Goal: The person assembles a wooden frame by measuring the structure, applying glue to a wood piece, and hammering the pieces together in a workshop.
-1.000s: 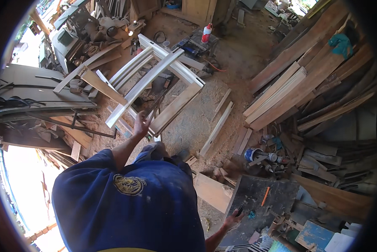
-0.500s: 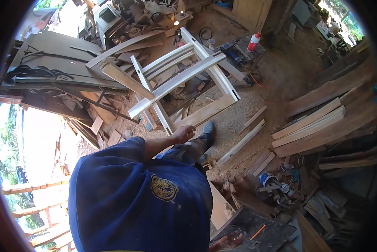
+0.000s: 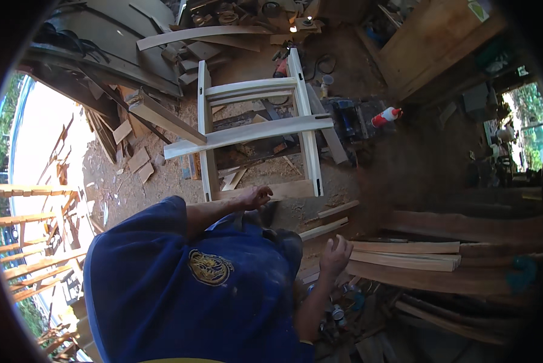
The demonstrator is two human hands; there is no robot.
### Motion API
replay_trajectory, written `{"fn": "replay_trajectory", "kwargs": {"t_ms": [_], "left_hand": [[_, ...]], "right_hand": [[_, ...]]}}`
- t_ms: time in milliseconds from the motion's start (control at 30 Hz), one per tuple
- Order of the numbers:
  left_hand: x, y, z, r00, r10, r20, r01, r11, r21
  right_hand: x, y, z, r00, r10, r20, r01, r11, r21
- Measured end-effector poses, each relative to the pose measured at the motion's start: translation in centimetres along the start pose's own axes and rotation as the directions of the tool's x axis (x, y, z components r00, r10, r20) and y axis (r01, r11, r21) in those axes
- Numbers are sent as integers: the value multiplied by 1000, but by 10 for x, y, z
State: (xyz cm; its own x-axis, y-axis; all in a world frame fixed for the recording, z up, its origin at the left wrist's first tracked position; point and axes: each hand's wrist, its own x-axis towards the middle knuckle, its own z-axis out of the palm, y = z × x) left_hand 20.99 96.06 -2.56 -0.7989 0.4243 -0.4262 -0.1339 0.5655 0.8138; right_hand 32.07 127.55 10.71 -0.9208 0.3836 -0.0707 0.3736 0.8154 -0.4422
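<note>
In the head view, the pale wooden frame [image 3: 310, 151] lies at upper centre, a board [image 3: 253, 131] across it. The left hand [image 3: 258, 197], loosely curled, appears over its lower rail [image 3: 295, 189]; I cannot tell if its fingers meet. The right hand [image 3: 336, 254], right of lower centre, has bent fingers apart, near stacked boards [image 3: 410, 261].

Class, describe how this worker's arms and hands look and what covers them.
Both the left hand and right hand are bare, without gloves. The forearms are uncovered too, below the short sleeves of a dark blue shirt bearing a rounded, yellowish emblem.
</note>
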Motion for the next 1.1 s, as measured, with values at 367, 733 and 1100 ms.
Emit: {"fn": "replay_trajectory", "kwargs": {"t_ms": [367, 733, 1100], "left_hand": [[-67, 7, -5, 677, -494, -546, 502, 852, -148], [-93, 119, 191, 511, -856, -84, 821, 514, -248], [7, 128, 184, 560, -769, -309, 667, 639, -382]], "right_hand": [[304, 9, 178, 802, -163, 574, 265, 959, -99], [419, 40, 292, 698, -92, 710, 442, 835, -327], [469, 70, 304, 515, -557, 651, 119, 799, 589]]}}
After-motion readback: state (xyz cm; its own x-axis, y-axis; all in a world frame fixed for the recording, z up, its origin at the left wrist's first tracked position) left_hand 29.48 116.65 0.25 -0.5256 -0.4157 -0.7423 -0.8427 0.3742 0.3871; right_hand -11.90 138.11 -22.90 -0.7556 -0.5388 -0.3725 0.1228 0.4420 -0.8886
